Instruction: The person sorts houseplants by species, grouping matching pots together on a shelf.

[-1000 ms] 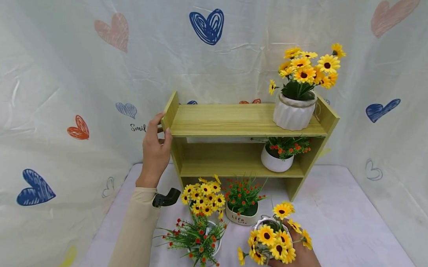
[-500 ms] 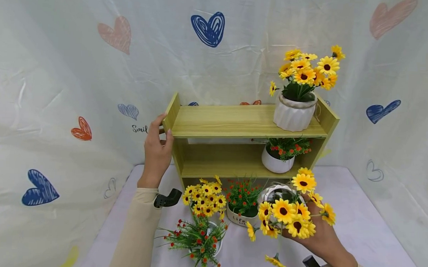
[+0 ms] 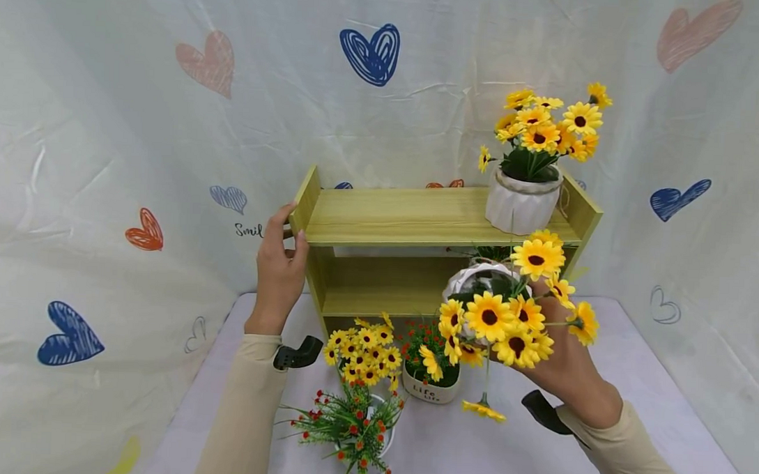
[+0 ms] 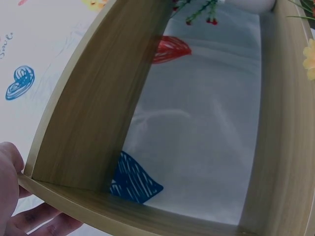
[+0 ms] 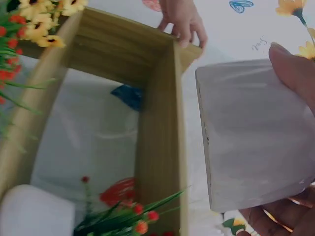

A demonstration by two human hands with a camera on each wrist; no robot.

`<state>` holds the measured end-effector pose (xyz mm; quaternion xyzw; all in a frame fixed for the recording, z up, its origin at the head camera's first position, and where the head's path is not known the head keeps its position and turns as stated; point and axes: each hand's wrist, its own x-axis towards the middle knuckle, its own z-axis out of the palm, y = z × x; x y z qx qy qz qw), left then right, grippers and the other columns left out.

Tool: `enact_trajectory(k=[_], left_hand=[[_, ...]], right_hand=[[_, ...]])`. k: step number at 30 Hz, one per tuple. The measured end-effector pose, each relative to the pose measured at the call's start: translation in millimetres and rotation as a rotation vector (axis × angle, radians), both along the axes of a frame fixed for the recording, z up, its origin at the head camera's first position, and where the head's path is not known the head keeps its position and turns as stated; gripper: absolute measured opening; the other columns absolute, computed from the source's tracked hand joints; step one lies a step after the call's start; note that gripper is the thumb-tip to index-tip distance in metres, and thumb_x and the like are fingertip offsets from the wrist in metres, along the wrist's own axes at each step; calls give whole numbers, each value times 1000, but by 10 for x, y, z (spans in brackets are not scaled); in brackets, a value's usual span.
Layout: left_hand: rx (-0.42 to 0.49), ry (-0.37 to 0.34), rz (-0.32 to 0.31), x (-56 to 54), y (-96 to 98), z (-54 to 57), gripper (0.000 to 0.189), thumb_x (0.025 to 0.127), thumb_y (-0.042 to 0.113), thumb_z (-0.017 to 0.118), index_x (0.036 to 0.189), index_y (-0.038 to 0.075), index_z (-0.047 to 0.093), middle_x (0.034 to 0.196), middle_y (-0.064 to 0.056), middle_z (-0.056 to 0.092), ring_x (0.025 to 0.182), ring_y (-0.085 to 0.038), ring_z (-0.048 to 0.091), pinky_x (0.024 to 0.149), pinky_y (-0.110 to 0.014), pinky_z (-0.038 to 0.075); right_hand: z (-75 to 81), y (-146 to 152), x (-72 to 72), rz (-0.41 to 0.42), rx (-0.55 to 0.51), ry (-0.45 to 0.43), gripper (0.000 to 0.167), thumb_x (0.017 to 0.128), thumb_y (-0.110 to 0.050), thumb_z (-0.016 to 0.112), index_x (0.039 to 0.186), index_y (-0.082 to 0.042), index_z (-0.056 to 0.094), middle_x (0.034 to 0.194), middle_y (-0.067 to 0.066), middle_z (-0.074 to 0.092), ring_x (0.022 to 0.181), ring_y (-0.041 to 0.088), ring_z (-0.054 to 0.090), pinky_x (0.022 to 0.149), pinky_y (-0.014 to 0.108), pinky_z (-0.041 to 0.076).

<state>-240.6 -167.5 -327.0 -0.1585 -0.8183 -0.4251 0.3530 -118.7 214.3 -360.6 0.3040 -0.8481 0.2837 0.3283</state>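
Note:
My left hand [image 3: 280, 275] grips the upper left corner of a light wooden shelf [image 3: 393, 213]. In the left wrist view its thumb and fingers [image 4: 47, 221] lie around the side panel's edge. My right hand [image 3: 560, 348] holds a white ribbed flowerpot [image 5: 256, 137] of yellow sunflowers [image 3: 498, 321] in the air, in front of the shelf's right half. The pot's mouth leans toward the head camera. A similar sunflower pot [image 3: 521, 203] stands on the top board's right end. Behind the held flowers, the pot on the middle board is mostly hidden.
On the table [image 3: 624, 413] before the shelf stand a small yellow-flowered plant [image 3: 364, 351], a red-flowered plant in a "Life" pot [image 3: 430, 392] and another red-flowered plant [image 3: 354, 428]. A heart-printed cloth [image 3: 408, 126] hangs behind and at the sides.
My right hand has lifted the sunflower pot from near the table, up and forward toward the shelf, and now covers the middle-board plant. The left hand stays on the shelf corner.

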Motion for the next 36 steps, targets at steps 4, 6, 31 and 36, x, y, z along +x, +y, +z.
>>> enact_trajectory(k=[4,6,31,36], left_hand=[[4,-4,-4,0,-3,-3,48,109,8,53,156,6,44,147,-24,53,118,-43,64,82,-56,62],[4,-7,-4,1,-3,0,48,109,8,53,156,7,44,147,-23,53,118,-43,64,82,-56,62],[-2,4,4,-1,-17,-16,47,110,9,52,156,6,44,147,-24,53,118,-43,64,80,-56,62],[-3,10,-2,-5,-9,-13,46,110,9,52,155,6,44,146,-24,54,118,-43,64,80,-56,62]], right_hand=[[239,-124,-162,97,-61,40,92,100,-62,53,155,0,13,128,22,56,120,2,52,104,4,37],[333,-177,-229,112,-102,29,88,100,-61,56,149,1,17,129,17,54,120,1,50,103,5,38],[834,-690,-1006,-284,-117,77,98,69,-35,101,139,4,44,125,31,64,115,55,60,95,65,50],[875,-751,-1073,-341,-144,-35,103,71,-40,99,145,5,42,79,33,67,127,66,48,107,69,42]])
